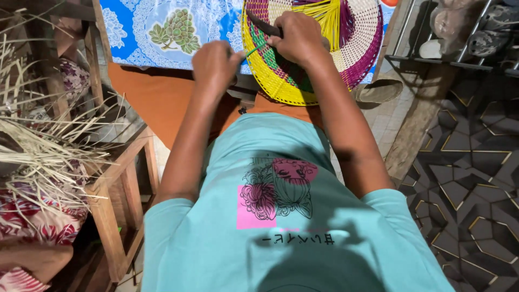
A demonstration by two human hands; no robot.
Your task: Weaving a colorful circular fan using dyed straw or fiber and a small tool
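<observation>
Both arms reach straight forward from the body, elbows slightly bent. The left hand is curled shut, pinching the end of a thin green strip that runs across to the woven fan. The right hand lies knuckles-up on the fan, fingers closed around what looks like a dark tool. The fan rests beyond an orange cloth, partly over a blue patterned cloth.

Woven fan cut off at top edge; right hand hides perhaps a dark tool
</observation>
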